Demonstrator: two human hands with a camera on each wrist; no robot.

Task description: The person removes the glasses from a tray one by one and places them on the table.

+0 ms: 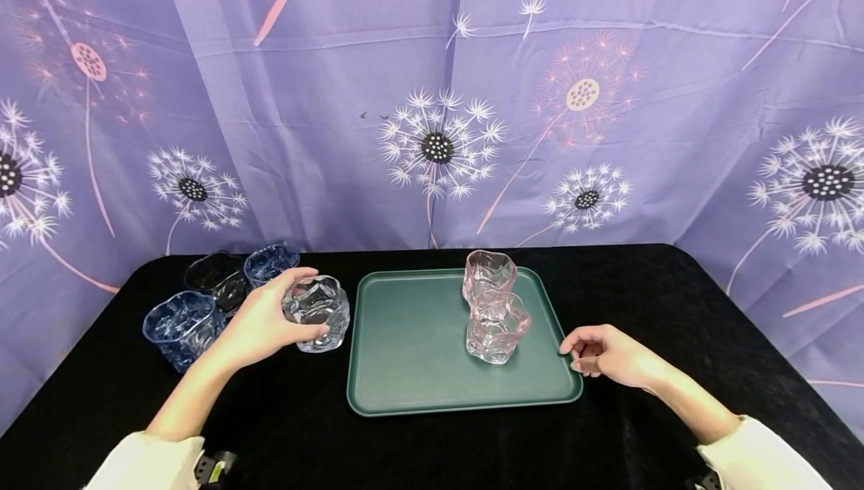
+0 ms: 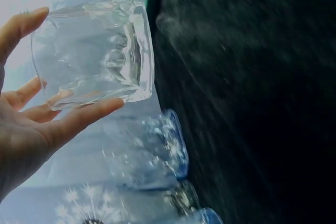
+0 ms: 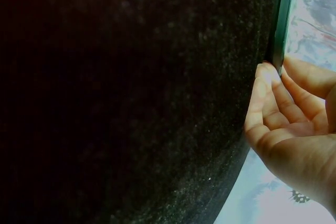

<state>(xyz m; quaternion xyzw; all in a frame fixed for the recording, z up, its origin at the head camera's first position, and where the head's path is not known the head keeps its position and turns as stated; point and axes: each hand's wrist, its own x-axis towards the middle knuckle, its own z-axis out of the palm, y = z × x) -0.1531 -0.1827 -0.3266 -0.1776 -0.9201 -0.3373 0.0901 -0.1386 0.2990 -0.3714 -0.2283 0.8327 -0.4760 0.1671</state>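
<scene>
My left hand (image 1: 270,321) holds a clear drinking glass (image 1: 327,332) by its sides, thumb across from the fingers. This glass (image 2: 89,56) is just left of the green tray (image 1: 405,377), its base close to the black tabletop; whether it touches is unclear. At the tray's right rim, my right hand (image 1: 614,357) has curled fingers (image 3: 268,85) pinching the edge near the front corner. On the tray's right half stand two pink-tinted glasses, a rear glass (image 1: 487,269) and a front glass (image 1: 496,332), one nearly behind the other.
Left of my left hand are a blue glass (image 1: 182,329), a dark-looking glass (image 1: 217,280) and another blue glass (image 1: 271,263). A black cloth (image 1: 472,449) covers the table. Behind it hangs a purple dandelion-print curtain (image 1: 337,137).
</scene>
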